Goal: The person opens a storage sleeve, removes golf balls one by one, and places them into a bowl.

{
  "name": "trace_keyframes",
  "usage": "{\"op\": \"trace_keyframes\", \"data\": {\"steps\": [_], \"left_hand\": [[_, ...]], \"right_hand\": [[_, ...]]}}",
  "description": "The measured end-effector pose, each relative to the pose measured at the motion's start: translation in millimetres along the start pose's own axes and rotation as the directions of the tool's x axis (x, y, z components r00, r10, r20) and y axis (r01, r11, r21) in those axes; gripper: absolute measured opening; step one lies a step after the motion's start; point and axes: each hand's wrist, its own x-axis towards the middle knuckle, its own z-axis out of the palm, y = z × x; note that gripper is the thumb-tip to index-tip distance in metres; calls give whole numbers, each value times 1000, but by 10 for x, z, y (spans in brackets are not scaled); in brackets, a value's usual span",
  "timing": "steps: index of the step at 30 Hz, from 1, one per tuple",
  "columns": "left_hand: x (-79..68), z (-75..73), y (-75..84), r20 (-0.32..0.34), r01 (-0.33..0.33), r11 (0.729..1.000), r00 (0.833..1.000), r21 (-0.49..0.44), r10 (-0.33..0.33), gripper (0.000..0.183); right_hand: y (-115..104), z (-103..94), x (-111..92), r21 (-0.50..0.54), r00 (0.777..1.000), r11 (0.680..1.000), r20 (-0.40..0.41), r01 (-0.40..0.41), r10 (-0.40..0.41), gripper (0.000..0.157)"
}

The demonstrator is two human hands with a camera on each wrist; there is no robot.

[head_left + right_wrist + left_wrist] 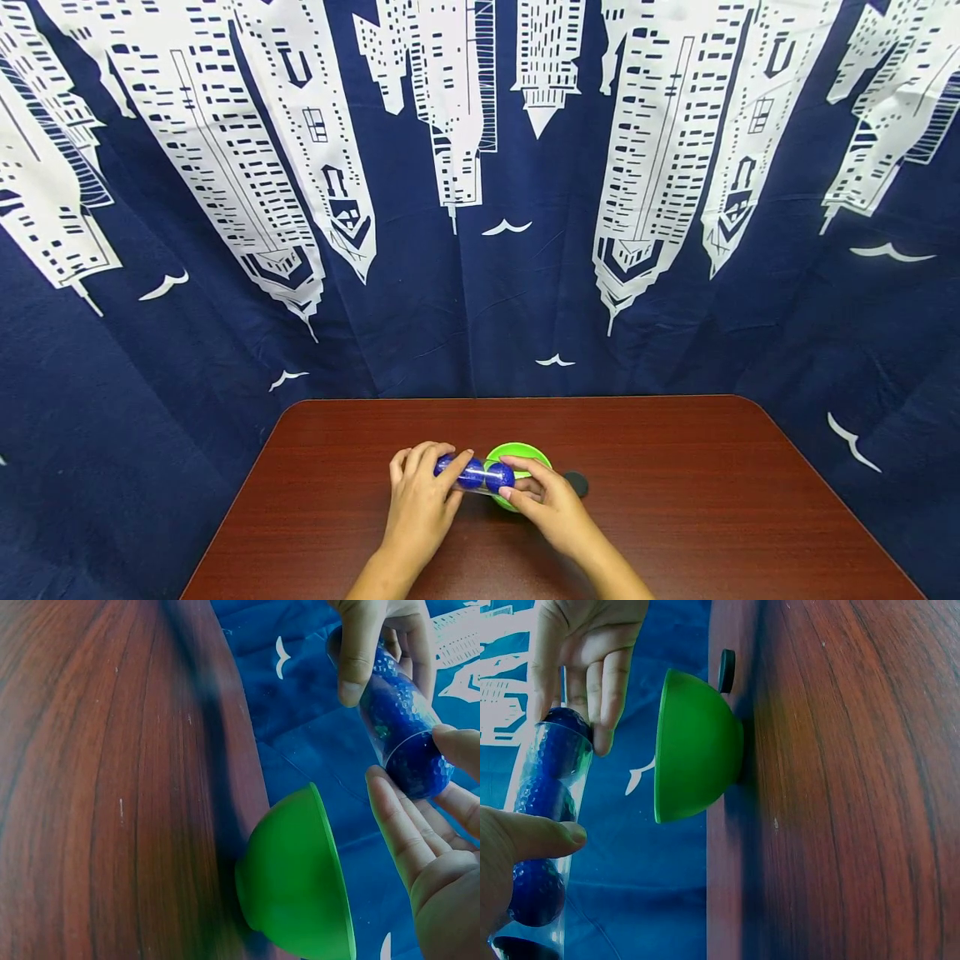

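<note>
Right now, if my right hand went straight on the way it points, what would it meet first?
Most likely the blue ball at the mouth of the clear tube. It sits between the thumb and a finger of your right hand, seemingly touching, though exact contact is hard to judge.

I've got room to swing my left hand left along the tabletop; straight down from the clear tube, the green bowl blocks, with a gap above its rim. My right hand has room right and near, but the dark disc obstructs low, and the navy curtain bounds the far side.
</note>
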Motion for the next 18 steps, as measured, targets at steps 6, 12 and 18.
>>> {"op": "trace_keyframes", "data": {"steps": [6,12,18], "left_hand": [[-11,21,-1,-14,4,1000,1000,-7,-4,61],[-23,61,-9,-35,13,1000,999,-28,-14,62],[-24,73,-7,-44,31,998,999,-45,-33,62]], "right_hand": [[17,-5,3,0,1000,1000,2,14,-14,46],[15,-17,9,-10,1000,1000,-4,18,-18,47],[5,-29,20,2,1000,1000,-10,20,-20,51]]}}
